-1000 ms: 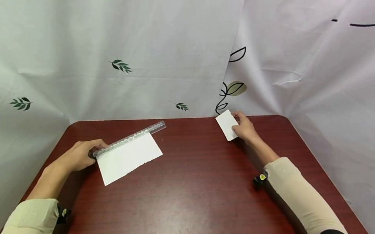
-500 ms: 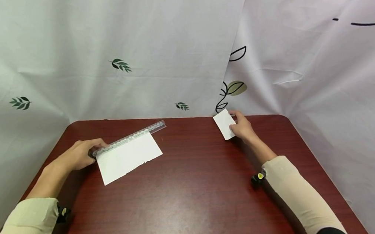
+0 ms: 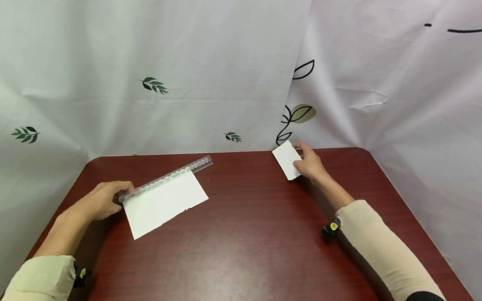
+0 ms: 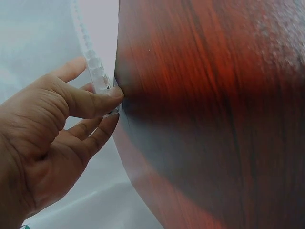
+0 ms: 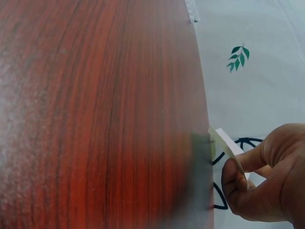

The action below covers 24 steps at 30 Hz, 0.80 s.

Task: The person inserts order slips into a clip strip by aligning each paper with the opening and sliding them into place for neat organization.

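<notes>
At the left of the head view, my left hand (image 3: 103, 200) pinches the near end of a clear plastic ruler (image 3: 199, 164) together with the corner of a white sheet of paper (image 3: 164, 206). The ruler lies along the sheet's upper edge and sticks out past its right corner. The sheet's lower edge is rough, as if torn. In the left wrist view the thumb (image 4: 107, 99) presses on the ruler's end. Toward the back right, my right hand (image 3: 311, 164) holds a smaller white piece of paper (image 3: 287, 160) between thumb and fingers; part of it is hidden behind the thumb.
A reddish-brown wooden table (image 3: 233, 256) with rounded back corners lies under both hands. White cloth (image 3: 199, 63) with leaf prints hangs behind and at both sides, close to the table's edges. Black wrist devices (image 3: 331, 231) sit at the cuffs.
The right hand has shifted slightly left with the small piece of paper. The left hand, ruler and larger sheet have stayed in place.
</notes>
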Each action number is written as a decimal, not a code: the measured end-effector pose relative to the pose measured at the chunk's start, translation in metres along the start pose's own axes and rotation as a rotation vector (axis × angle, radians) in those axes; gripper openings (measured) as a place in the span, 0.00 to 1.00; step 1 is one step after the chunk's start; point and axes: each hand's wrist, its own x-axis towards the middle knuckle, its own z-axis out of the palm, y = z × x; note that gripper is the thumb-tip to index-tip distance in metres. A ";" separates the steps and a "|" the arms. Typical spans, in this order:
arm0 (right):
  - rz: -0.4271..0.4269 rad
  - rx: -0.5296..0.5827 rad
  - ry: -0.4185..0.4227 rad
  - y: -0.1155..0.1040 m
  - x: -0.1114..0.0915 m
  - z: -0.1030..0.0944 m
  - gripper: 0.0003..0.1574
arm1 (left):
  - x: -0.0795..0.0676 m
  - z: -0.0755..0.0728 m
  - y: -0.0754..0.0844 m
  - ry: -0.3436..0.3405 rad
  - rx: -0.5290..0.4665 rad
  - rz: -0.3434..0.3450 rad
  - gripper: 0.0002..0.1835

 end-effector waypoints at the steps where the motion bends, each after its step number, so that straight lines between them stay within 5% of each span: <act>1: -0.002 -0.002 -0.001 0.004 0.003 0.001 0.49 | 0.000 0.000 0.000 -0.002 0.001 -0.001 0.24; 6: -0.007 -0.017 0.016 0.023 0.022 0.008 0.49 | 0.001 0.000 -0.001 -0.002 0.007 0.004 0.23; 14: 0.014 -0.031 -0.024 -0.025 -0.020 0.000 0.48 | 0.001 0.000 -0.001 -0.003 -0.001 0.007 0.23; 24: 0.026 -0.051 -0.038 -0.033 -0.025 0.005 0.48 | 0.001 0.000 -0.002 -0.012 -0.021 -0.005 0.24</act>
